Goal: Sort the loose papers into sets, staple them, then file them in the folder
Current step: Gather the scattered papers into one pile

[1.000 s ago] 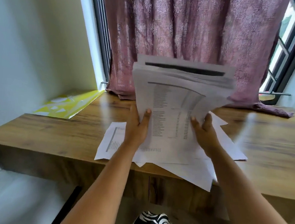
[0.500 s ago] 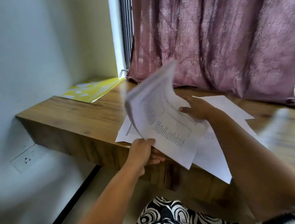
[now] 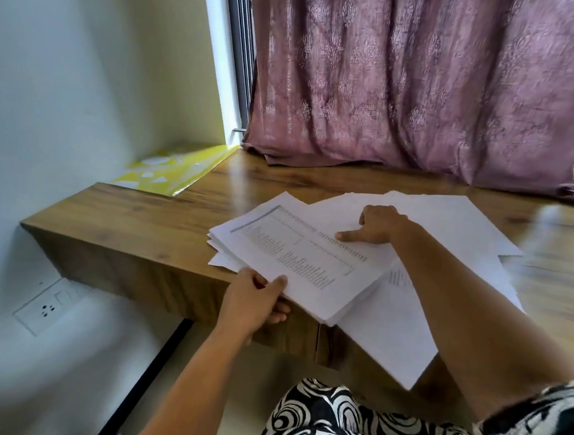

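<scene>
The stack of papers (image 3: 295,262) lies on the wooden desk (image 3: 134,219), overhanging its near edge, on top of several loose sheets (image 3: 450,223). The left hand (image 3: 255,300) grips the stack's near edge, thumb on top, fingers underneath. The right hand (image 3: 377,224) presses on the stack, fingers curled, index finger extended. The yellow folder (image 3: 176,171) lies at the desk's far left corner, well apart.

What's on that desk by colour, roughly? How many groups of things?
White: 2, the paper stack gripped by the left hand, and loose sheets under the right hand.
Yellow: 1, the folder.
Total: 3.
</scene>
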`<state>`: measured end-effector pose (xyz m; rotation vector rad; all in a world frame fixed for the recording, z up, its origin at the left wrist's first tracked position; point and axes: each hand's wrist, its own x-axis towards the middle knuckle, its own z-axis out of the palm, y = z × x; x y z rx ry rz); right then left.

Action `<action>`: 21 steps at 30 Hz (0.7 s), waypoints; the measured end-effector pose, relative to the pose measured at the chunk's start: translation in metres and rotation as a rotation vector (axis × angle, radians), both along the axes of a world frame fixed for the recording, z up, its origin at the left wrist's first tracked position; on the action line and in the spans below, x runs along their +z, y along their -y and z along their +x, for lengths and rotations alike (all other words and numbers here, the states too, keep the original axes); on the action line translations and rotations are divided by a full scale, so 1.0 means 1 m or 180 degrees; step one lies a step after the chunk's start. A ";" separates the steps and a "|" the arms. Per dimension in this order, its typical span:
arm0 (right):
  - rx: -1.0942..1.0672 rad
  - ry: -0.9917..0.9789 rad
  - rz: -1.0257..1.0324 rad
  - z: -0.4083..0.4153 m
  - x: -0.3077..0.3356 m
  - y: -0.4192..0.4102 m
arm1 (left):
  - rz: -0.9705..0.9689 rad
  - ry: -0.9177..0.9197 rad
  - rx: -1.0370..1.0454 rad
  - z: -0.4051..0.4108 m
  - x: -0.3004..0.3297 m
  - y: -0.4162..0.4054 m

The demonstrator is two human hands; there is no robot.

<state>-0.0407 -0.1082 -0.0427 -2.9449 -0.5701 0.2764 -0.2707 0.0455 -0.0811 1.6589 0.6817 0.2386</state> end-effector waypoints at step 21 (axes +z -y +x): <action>-0.0992 -0.1891 0.4240 -0.044 0.011 0.106 | 0.1347 0.0107 0.0204 0.038 0.007 0.010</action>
